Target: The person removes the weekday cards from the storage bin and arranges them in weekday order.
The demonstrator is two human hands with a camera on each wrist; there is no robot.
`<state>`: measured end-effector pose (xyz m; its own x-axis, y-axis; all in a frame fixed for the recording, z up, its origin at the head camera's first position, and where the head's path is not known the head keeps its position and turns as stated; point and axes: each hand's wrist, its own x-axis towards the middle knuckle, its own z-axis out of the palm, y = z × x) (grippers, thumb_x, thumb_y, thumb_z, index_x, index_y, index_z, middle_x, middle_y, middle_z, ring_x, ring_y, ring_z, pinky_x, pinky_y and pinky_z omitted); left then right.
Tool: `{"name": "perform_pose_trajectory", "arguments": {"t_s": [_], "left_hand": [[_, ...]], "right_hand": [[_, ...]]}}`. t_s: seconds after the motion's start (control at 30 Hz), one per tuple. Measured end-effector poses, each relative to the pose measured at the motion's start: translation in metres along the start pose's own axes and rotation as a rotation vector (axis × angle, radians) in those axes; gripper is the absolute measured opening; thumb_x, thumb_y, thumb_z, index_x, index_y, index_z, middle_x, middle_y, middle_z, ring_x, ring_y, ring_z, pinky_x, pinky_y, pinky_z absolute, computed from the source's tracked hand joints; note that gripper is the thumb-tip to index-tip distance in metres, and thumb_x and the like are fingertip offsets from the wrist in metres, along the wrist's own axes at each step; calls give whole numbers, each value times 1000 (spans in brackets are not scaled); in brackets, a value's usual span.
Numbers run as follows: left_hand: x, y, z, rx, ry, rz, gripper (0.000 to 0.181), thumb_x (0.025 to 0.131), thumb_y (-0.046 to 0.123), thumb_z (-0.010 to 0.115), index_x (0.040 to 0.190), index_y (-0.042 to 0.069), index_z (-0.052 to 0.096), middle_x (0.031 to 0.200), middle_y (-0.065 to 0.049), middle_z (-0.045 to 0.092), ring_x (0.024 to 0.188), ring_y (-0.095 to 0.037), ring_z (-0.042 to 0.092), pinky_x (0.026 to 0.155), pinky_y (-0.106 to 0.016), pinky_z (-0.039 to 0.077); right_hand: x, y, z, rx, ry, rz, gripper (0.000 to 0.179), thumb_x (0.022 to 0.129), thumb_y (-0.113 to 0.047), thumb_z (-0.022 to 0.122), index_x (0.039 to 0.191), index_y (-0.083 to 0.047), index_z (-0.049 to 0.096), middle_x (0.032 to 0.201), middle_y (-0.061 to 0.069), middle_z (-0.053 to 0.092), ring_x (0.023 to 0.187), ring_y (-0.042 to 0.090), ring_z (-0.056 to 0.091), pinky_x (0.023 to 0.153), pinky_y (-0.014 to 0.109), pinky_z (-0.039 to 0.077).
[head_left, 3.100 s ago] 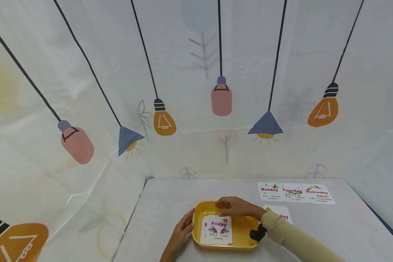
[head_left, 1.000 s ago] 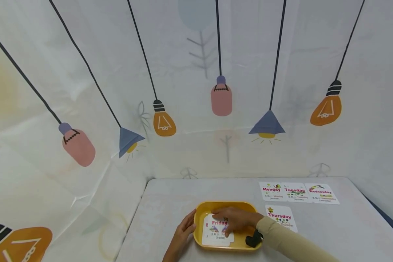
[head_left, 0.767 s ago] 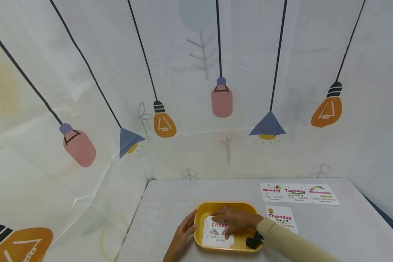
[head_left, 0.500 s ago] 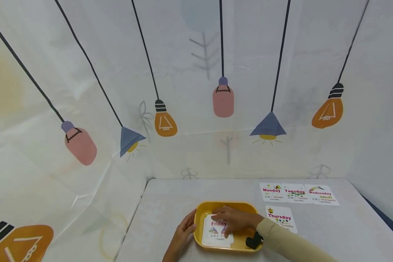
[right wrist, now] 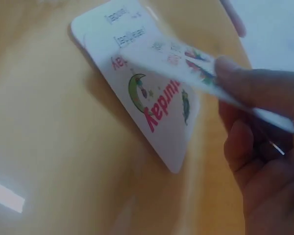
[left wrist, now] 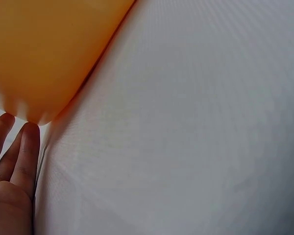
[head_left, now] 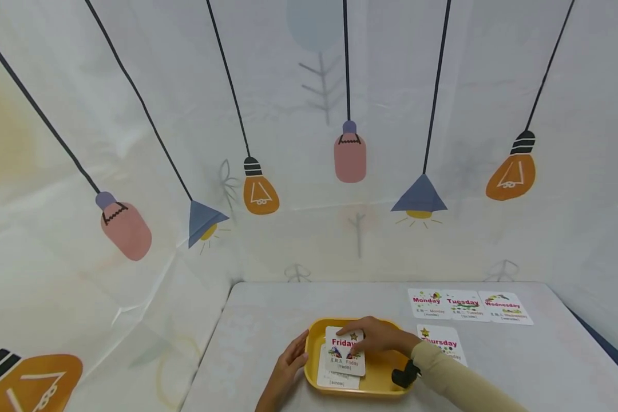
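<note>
My right hand (head_left: 378, 336) pinches the white Friday card (head_left: 335, 360) between thumb and fingers, over a yellow tray (head_left: 360, 393). In the right wrist view the Friday card (right wrist: 174, 66) is tilted, above a Saturday card (right wrist: 159, 132) in the tray. Lower edges of the cards beneath (head_left: 332, 382) show under it in the head view. My left hand (head_left: 288, 360) rests against the tray's left side; in the left wrist view its extended fingertips meet the tray's orange-yellow wall (left wrist: 59, 54).
Monday (head_left: 423, 306), Tuesday (head_left: 466, 309) and Wednesday (head_left: 507, 312) cards lie in a row at the table's back right. Below them is a Thursday card (head_left: 450, 343), partly covered by my right sleeve (head_left: 448, 366). A lamp-printed sheet (head_left: 298, 246) stands behind the white table (head_left: 268, 320).
My right hand reached down onto the Friday card in the tray, then raised it and shifted it up the view, uncovering the lower edges of cards underneath. The left hand stays at the tray's side.
</note>
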<state>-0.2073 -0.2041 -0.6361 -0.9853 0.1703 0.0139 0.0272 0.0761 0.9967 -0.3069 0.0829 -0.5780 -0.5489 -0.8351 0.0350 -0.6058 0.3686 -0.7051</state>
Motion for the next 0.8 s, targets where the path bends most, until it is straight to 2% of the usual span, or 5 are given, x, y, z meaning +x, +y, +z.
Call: {"name": "perform_pose_trajectory", "arguments": {"t_s": [0.1, 0.23, 0.4, 0.53, 0.8], "left_hand": [[0, -1, 0, 23, 8, 1, 57, 103, 30, 54, 154, 10, 38, 159, -20, 36, 145, -40, 38, 106, -26, 47], [0, 0, 0, 30, 8, -6, 57, 103, 30, 54, 154, 10, 38, 159, -21, 36, 144, -41, 38, 106, -27, 49], [1, 3, 0, 19, 3, -8, 58, 103, 30, 55, 155, 10, 37, 160, -20, 35, 145, -40, 37, 107, -29, 48], [1, 6, 0, 10, 3, -21, 59, 103, 31, 55, 155, 11, 37, 160, -19, 34, 145, -39, 38, 105, -28, 49], [-1, 7, 1, 8, 9, -34, 58, 103, 29, 54, 155, 9, 37, 159, -22, 35, 144, -40, 40, 103, -29, 51]], "right_hand": [[-5, 1, -3, 128, 49, 65, 34, 96, -29, 66, 131, -28, 67, 127, -3, 69, 86, 0, 59, 72, 17, 48], [-14, -2, -9, 212, 105, 105, 33, 101, -28, 59, 133, -25, 65, 129, 1, 67, 81, 5, 52, 65, 19, 40], [-27, -9, -12, 268, 170, 117, 46, 94, -29, 69, 138, -19, 60, 128, 7, 66, 84, 7, 55, 68, 18, 44], [-37, -11, -10, 341, 220, 94, 53, 96, -24, 68, 145, -15, 52, 132, 15, 63, 96, 8, 64, 81, 18, 53], [-60, -18, -12, 445, 299, 134, 77, 102, -18, 56, 162, -22, 7, 154, 24, 38, 112, 20, 65, 96, 29, 55]]}}
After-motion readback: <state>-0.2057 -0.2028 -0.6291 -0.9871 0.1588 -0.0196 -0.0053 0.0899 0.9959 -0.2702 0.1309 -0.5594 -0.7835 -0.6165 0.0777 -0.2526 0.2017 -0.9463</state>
